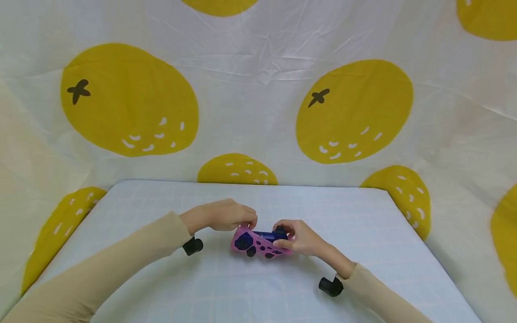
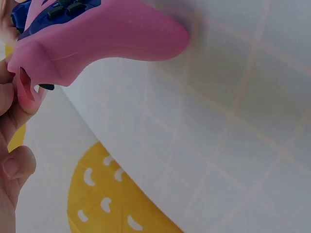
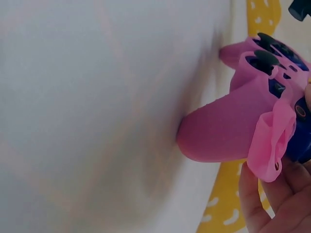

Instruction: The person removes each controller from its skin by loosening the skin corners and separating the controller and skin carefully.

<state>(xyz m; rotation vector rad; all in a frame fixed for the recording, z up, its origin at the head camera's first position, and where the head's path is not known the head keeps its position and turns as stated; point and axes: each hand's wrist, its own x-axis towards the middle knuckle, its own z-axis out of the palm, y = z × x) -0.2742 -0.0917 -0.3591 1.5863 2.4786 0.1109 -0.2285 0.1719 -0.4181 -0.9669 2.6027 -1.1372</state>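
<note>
A dark blue game controller (image 1: 264, 235) sits inside a pink silicone cover (image 2: 112, 34) just above or on the white table. My left hand (image 1: 226, 214) pinches the cover's upper edge at the controller's left end, where the left wrist view shows it pulled into a stretched loop. Around the right end, my right hand (image 1: 300, 237) grips the controller, thumb in front and fingers behind. In the right wrist view, a folded flap of the cover (image 3: 272, 141) bunches near the right fingers, and blue shell lies bare beside it. Both grips of the controller are covered in pink.
The table (image 1: 262, 291) has a pale cloth with faint grid lines. Behind and beside it hangs a white curtain (image 1: 250, 103) with large yellow fruit prints. Small black devices (image 1: 193, 246) are worn at both wrists.
</note>
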